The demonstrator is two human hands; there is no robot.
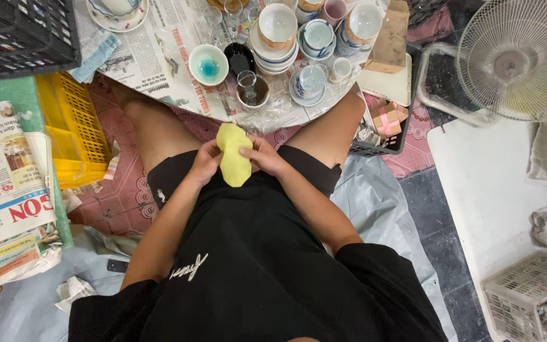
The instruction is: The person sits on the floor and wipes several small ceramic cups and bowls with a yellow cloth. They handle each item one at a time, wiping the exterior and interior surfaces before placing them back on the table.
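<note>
While pressed together over the lap, left hand and right hand both gripping a yellow cloth, fingers curled tight. Cups and bowls at twelve o'clock; fan at two.

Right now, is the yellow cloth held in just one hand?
No: the left hand and the right hand both grip the yellow cloth.

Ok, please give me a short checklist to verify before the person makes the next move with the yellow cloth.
1. Left hand grips the yellow cloth: ok.
2. Right hand grips it too: ok.
3. Cloth is clear of the dishes, over the lap: ok.
4. Small glass stands upright near the table edge: ok.
5. Blue-centred bowl sits flat on the newspaper: ok.
6. Something wrapped inside the cloth: cannot tell.
</note>
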